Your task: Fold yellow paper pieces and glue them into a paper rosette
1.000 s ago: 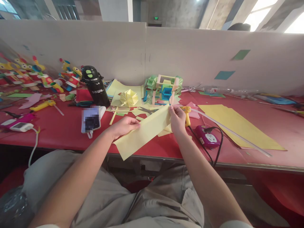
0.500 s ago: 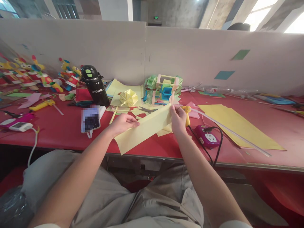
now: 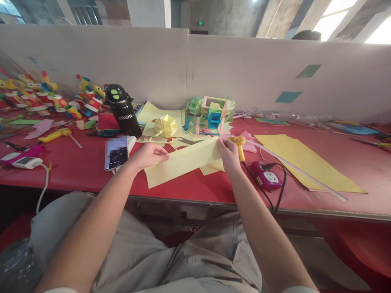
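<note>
A: Logging the hold. Left hand pinches the upper long edge of the pale yellow paper strip near its left end; right hand pinches the far end at 3 o'clock. The strip lies low over the front part of the red table — I cannot tell whether it touches it.

B: Risks?

A: As I judge it, a thin, smooth sheet gripped only at the edges can buckle or crease off-line if the hands pull unevenly. The yellow glue gun sits just beyond the right hand at 1 o'clock, its black cord trailing to the purple power strip — a wrist could snag it.

B: Materials?

A: Matte paper, long rectangle, looks folded double. Scissors at 12 o'clock, metal blades. Pleated yellow paper rosette behind.
</note>
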Available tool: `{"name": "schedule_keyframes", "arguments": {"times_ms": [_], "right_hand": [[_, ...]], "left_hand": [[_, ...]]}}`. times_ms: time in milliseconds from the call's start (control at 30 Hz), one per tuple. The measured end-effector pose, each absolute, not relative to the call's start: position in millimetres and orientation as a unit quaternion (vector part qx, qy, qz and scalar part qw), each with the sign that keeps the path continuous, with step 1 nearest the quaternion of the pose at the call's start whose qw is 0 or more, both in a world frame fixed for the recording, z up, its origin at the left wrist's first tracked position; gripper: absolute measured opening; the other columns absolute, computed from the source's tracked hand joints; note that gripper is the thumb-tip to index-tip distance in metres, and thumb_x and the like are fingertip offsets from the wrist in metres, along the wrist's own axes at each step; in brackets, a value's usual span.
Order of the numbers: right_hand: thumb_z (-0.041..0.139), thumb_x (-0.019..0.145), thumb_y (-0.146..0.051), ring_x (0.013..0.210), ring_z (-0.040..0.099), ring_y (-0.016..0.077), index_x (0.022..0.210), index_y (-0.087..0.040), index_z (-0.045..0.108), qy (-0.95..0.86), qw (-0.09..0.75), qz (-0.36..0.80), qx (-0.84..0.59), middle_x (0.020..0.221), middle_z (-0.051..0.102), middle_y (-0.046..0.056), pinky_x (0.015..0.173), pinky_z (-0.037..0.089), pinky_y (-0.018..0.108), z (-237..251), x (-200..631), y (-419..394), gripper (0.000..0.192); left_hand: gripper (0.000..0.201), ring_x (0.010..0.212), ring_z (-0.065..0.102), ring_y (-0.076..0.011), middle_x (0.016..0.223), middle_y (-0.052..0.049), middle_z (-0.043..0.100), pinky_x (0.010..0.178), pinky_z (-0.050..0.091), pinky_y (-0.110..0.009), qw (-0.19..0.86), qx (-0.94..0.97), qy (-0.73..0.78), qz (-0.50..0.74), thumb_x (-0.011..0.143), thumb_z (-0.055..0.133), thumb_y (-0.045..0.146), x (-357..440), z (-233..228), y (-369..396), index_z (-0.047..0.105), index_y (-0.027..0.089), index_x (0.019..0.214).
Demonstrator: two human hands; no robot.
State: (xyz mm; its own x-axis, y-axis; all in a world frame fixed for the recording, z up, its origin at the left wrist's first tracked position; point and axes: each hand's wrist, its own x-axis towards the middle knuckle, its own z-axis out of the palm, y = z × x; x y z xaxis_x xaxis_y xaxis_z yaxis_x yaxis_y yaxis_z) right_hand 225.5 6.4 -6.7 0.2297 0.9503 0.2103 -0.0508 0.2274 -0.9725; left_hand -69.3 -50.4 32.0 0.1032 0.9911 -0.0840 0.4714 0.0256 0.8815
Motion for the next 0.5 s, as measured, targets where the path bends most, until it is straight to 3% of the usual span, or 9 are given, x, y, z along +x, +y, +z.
{"name": "schedule_keyframes", "arguments": {"times_ms": [333,500], "right_hand": [[0.069,0.071,-0.063,0.057,0.043,0.0123,0.071,-0.022,0.055,-0.461,0.644,0.346,-0.503,0.063,0.051,-0.003,0.052,0.034,0.027,-10,230,11,0.043],[0.069,0.072,-0.062,0.057,0.043,0.0124,0.071,-0.022,0.055,-0.452,0.651,0.343,-0.505,0.063,0.050,-0.003,0.052,0.036,0.027,-10,234,12,0.042]], "left_hand": [[0.038,0.093,0.070,-0.0252,0.097,-0.008,0.078,0.086,0.053,-0.038,0.427,0.627,0.569,0.319,0.060,0.086,0.043,-74,28,-49,0.077,0.020,0.090],[0.033,0.080,0.068,-0.0231,0.084,-0.008,0.076,0.076,0.054,-0.036,0.424,0.624,0.573,0.320,0.058,0.088,0.039,-85,32,-49,0.078,0.021,0.083]]}}
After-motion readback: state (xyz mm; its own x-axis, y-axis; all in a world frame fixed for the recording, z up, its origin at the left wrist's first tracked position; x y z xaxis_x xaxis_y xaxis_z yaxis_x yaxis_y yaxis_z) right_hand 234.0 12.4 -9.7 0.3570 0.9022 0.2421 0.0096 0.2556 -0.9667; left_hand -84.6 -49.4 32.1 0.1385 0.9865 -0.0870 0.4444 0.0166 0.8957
